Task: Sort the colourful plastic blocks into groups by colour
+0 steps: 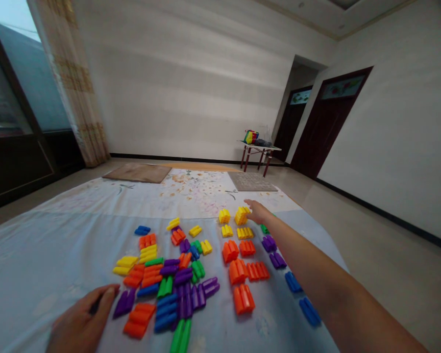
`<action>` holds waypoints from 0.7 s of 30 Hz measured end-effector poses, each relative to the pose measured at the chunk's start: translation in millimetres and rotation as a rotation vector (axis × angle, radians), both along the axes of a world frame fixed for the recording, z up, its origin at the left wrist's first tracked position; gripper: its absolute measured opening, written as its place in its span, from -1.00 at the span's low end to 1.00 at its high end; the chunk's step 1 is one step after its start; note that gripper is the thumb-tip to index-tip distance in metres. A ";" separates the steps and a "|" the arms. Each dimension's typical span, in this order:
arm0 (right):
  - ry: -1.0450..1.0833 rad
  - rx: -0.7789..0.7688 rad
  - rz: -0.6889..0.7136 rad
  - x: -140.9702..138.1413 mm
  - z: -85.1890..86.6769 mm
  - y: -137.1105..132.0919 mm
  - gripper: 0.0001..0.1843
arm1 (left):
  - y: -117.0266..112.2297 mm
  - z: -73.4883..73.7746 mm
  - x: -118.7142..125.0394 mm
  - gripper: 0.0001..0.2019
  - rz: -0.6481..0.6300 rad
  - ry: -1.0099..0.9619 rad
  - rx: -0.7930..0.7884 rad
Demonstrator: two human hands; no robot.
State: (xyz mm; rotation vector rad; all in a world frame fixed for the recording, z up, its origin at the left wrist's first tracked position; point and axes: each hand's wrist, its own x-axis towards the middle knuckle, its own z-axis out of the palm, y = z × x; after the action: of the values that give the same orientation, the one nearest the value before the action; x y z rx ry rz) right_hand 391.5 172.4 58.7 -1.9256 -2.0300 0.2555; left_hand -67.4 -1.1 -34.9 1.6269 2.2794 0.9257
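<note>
Many ridged plastic blocks in several colours lie on a pale sheet [59, 245] spread on the floor. A mixed heap [169, 274] sits in the middle, with sorted orange blocks [242, 274], yellow blocks [235, 223] and purple blocks [274, 250] to its right. My right hand [257, 212] is stretched far forward, fingers closed round a yellow block [241, 215] at the far yellow group. My left hand [83, 321] rests palm down on the sheet, fingers flat, beside a purple block [124, 303] and an orange block [139, 318].
Blue blocks [301, 299] lie along my right forearm near the sheet's right edge. Two brown mats [139, 172] [252, 181] lie beyond the sheet. A small red-legged table [259, 149] with a colourful bag stands by the far wall, near dark doors [327, 122].
</note>
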 end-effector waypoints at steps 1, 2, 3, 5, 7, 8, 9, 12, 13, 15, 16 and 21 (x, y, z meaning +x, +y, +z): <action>0.009 0.028 0.006 -4.3 2.9 -6.5 -0.28 | -2.6 8.3 4.8 -0.51 -0.005 -0.047 -0.044; 0.019 0.058 0.015 -10.5 5.5 -14.3 -0.28 | -4.9 15.1 8.9 -0.51 -0.011 -0.092 -0.067; 0.031 0.089 0.039 -18.7 7.5 -23.4 -0.31 | -6.8 20.3 12.2 -0.50 -0.018 -0.127 -0.080; 0.057 0.134 0.146 -40.9 9.4 -44.2 -0.43 | -9.0 25.7 16.1 -0.50 -0.028 -0.156 -0.072; 0.070 0.141 0.349 -68.5 9.0 -64.6 -0.56 | -9.6 26.5 17.1 -0.50 -0.031 -0.149 -0.068; 0.048 0.124 0.435 -82.9 8.2 -73.1 -0.59 | -9.5 26.2 17.0 -0.50 -0.032 -0.139 -0.071; -0.001 0.103 0.494 -96.9 7.2 -79.8 -0.60 | -9.4 25.8 16.9 -0.50 -0.032 -0.128 -0.074; -0.220 0.006 0.544 -131.3 3.9 -88.3 -0.57 | -9.6 26.3 17.0 -0.51 -0.039 -0.099 -0.076; -0.276 -0.021 0.537 -139.5 2.4 -88.1 -0.58 | -10.0 26.9 17.4 -0.51 -0.044 -0.096 -0.072; -0.334 -0.057 0.513 -151.0 -0.8 -86.0 -0.63 | -11.0 28.2 18.1 -0.51 -0.057 -0.098 -0.057; -0.345 -0.066 0.500 -154.8 -2.4 -85.0 -0.67 | -11.5 28.8 18.4 -0.51 -0.060 -0.098 -0.051; -0.344 -0.062 0.466 -156.9 -2.7 -88.5 -0.72 | -12.0 29.0 18.0 -0.48 -0.051 -0.096 -0.086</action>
State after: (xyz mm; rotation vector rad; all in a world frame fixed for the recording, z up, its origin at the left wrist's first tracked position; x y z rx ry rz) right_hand 234.6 83.9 56.0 -1.5876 -2.7186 0.0979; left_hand -49.4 -13.1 -5.9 1.5631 2.1726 0.8615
